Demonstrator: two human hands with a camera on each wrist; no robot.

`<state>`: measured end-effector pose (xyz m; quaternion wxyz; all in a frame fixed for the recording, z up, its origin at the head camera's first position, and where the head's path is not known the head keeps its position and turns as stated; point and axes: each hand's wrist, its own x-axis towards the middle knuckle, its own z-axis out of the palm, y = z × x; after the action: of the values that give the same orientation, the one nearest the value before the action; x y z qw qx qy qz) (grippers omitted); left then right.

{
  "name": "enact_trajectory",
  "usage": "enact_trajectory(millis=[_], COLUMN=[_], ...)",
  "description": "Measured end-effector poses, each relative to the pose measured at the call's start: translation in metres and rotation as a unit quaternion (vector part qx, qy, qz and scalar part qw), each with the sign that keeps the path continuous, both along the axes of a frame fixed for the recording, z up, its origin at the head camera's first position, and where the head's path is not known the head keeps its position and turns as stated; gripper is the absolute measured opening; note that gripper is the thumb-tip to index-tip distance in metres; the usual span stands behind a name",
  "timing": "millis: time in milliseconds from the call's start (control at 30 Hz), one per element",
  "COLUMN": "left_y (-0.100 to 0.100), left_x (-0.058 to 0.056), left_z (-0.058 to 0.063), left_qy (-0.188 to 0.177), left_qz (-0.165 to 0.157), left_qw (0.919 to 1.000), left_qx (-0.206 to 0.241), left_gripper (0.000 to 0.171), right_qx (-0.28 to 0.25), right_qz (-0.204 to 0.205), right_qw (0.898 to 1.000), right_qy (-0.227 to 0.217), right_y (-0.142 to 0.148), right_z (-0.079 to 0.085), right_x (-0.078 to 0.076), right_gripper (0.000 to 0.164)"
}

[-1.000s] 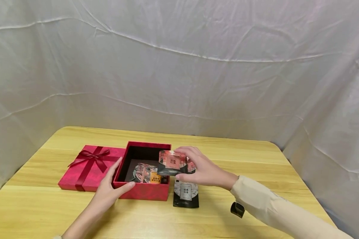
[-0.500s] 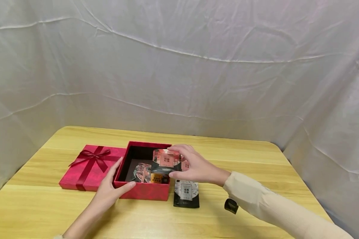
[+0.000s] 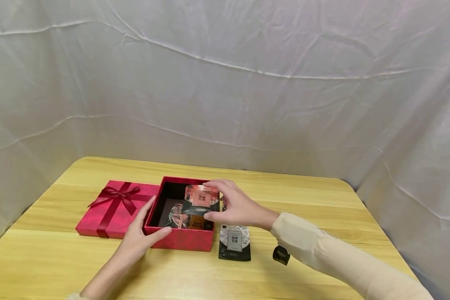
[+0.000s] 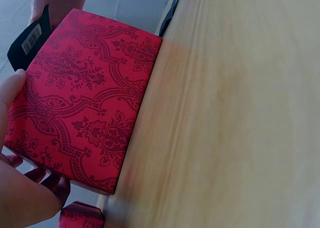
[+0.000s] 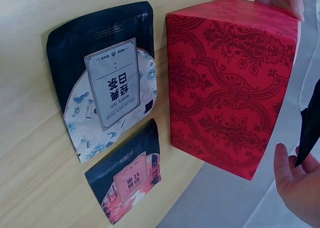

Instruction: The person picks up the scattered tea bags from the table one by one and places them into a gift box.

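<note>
My left hand (image 3: 136,237) grips the near left corner of an open red box (image 3: 183,241), thumb on the front rim, fingers along its left side. My right hand (image 3: 240,208) pinches a red and black tea packet (image 3: 201,198), held tilted over the box's right part. Its dark back (image 4: 31,43) with a barcode shows in the left wrist view. Inside the box, an orange-labelled packet (image 3: 196,223) lies partly covered by the held one. A white and black tea packet (image 5: 112,87) and another red one (image 5: 131,183) lie on the table beside the box.
A red lid (image 3: 86,221) with a dark red bow lies left of the box. The light wooden table (image 3: 285,191) has a whitish cloth (image 3: 225,83) hanging behind it. A dark strap (image 3: 281,255) hangs by the right sleeve.
My right hand has carried the tea packet leftward, from the box's right edge to over its inside. My left hand has kept its hold on the box.
</note>
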<state>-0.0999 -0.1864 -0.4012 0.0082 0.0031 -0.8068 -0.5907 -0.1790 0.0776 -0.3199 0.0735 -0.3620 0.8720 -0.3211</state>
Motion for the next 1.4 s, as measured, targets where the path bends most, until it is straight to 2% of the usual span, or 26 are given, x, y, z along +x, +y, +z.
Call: enact_trajectory(millis=[300,467,767,1067,1400], left_y=[0.001,0.002,0.002,0.001,0.000], left_x=[0.000,-0.001,-0.002,-0.002,0.000], left_z=[0.000,0.000,0.001,0.001,0.000], left_qy=[0.004,0.009,0.015,0.016,0.005], left_qz=[-0.001,-0.001,-0.004,-0.004,-0.006], left_qw=[1.0000,0.9999,0.9998,0.9997,0.9997], left_qx=[0.007,0.015,0.015,0.017,0.021], left_gripper=[0.090,0.089,0.089,0.090,0.090], right_qx=[0.010,0.006,0.029,0.050,0.075], right_qz=[-0.007,-0.012,0.001,0.015,0.029], right_qw=[1.000,1.000,0.999,0.998,0.997], right_qy=[-0.026,-0.016,-0.016,0.018,0.019], right_y=[-0.010,-0.013,-0.018,-0.024,-0.030], right_z=[-0.001,0.001,-0.002,0.001,-0.001], right_x=[0.001,-0.001,-0.003,-0.006,-0.007], right_gripper=[0.073,0.071,0.072,0.074,0.071])
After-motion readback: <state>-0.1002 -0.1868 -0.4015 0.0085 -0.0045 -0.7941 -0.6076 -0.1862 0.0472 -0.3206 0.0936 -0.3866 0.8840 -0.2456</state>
